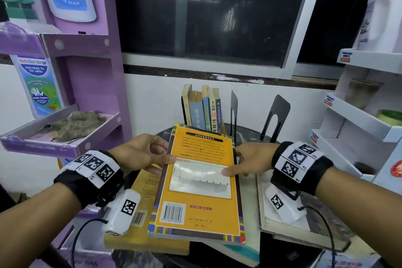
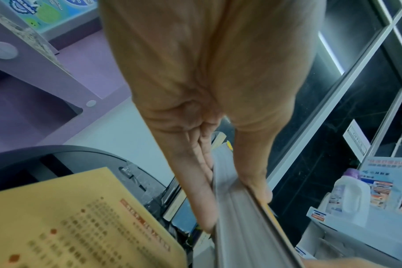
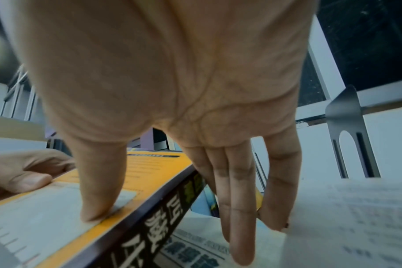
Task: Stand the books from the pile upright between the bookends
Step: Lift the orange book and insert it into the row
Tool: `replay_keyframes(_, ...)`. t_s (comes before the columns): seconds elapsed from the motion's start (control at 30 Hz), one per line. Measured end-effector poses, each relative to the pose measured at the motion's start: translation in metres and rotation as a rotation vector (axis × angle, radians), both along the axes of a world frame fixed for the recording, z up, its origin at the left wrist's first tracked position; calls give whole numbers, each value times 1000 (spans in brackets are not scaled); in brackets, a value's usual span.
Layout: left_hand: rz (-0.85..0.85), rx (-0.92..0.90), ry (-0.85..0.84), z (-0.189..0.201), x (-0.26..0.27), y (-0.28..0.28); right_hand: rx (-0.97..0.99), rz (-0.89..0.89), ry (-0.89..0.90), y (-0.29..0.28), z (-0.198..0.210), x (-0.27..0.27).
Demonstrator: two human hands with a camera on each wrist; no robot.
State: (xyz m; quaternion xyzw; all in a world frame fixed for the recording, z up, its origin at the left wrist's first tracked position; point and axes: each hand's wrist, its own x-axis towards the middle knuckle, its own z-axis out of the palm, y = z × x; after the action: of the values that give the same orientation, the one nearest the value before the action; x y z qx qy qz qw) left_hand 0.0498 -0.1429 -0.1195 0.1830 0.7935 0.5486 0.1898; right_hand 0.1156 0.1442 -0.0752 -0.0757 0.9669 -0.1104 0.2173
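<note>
The orange book [image 1: 199, 180] lies back cover up atop the pile [image 1: 139, 233] at 6 o'clock. The left hand [image 1: 139, 154] pinches its page edge; the right hand [image 1: 250, 159] pinches its spine, apparently to lift it level. At 12 o'clock, standing books [image 1: 203, 109] lean beside a bookend [image 1: 233, 111], leaving room.

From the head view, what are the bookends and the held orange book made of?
Bookends: look like thin sheet metal with a matte black finish, given the flat stamped profile and cut-out tongue. Orange book: paperback, a card cover with slight gloss from the window glare, and grey paper page edges under the left hand. The right hand also grips it.
</note>
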Motion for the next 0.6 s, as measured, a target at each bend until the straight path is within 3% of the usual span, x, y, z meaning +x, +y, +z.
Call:
replay_keyframes(0.2, -2, 89, 65, 23, 4, 2, -297, -69, 157, 8, 9, 4)
replay_keyframes(0.33, 42, 139, 166, 46, 2, 9, -353, -114, 341, 13, 21, -1)
replay_keyframes(0.5, 46, 55, 421, 65, -3, 19, -307, -214, 600, 14, 32, -1)
replay_keyframes(0.6, 59, 9, 558, 66, -3, 26, -322, -276, 666, 18, 32, -2)
